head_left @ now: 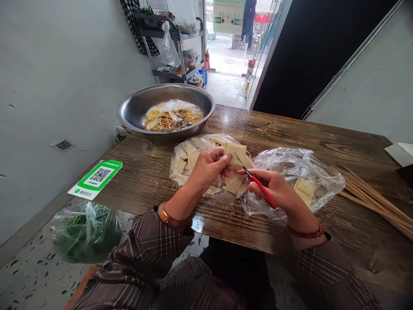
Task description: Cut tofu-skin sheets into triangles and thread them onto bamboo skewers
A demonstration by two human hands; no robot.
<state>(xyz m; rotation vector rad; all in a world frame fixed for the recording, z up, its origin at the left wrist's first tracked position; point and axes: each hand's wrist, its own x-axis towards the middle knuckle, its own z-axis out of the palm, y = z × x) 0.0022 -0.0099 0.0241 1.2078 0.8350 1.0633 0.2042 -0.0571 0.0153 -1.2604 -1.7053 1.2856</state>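
My left hand (pixel 211 167) pinches a pale, square tofu sheet (pixel 235 151) between thumb and fingers, holding it upright above the table. In my right hand (pixel 274 187) is a pair of scissors (pixel 263 191) with red handles, their blades pointing up and left against the sheet's face. Whether the blades are parted is hard to make out. Under my hands lies a clear plastic bag (pixel 177 172) with many cut pale pieces (pixel 192 155) on it. By my right hand, a second crumpled plastic bag (pixel 284 158) holds a few uncut squares (pixel 304 189).
A large steel basin (pixel 129 107) with bagged, skewered food stands at the table's far left. Bamboo skewers (pixel 374 193) lie at the right. A green QR card (pixel 98 177) is at the left edge, above a bag of greens (pixel 85 232). Shelves (pixel 179 34) stand near the doorway.
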